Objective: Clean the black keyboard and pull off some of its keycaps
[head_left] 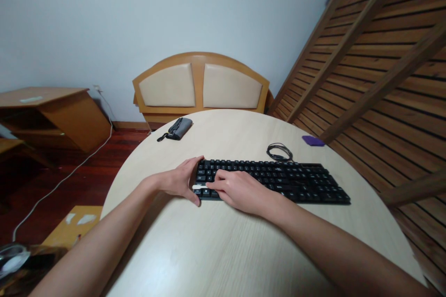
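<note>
A black keyboard point(296, 183) lies on the round pale wooden table point(216, 250). At its left end, my left hand point(176, 178) grips the short side, the thumb by the front corner and the fingers by the back corner. My right hand point(240, 190) is closed over the left part of the keys. Pinched in its fingers is a slim white stick with a slightly thicker end point(199, 187), pointing left. That end rests at the lower left keys; the rest of the stick is hidden in the hand.
Behind the keyboard lies its coiled black cable point(279, 152). A purple flat piece point(313, 140) is near the table's right edge, and a dark grey pouch with a strap point(180, 128) at the back left. A headboard point(198, 83) and slatted wooden frame point(376, 83) stand beyond.
</note>
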The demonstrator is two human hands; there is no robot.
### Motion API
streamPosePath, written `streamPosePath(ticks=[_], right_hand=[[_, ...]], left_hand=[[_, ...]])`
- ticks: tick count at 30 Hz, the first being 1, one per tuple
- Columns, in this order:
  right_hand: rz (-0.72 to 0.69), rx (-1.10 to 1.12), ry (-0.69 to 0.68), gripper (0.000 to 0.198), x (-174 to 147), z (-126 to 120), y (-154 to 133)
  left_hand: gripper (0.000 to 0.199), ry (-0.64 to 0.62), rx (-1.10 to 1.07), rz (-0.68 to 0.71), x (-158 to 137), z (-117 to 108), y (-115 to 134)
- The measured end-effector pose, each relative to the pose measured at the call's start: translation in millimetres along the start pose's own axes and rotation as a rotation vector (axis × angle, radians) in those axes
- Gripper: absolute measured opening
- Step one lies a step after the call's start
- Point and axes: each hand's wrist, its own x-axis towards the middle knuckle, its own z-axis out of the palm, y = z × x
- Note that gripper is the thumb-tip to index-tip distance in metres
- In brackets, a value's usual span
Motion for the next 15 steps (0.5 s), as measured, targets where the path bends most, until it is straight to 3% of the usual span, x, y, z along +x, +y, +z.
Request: streamPosePath(ticks=[15], right_hand=[[0.122, -0.009, -0.092, 0.035, -50, -20, 19]], left_hand=[[0.144, -0.011, -0.029, -0.008, 0, -1, 1]])
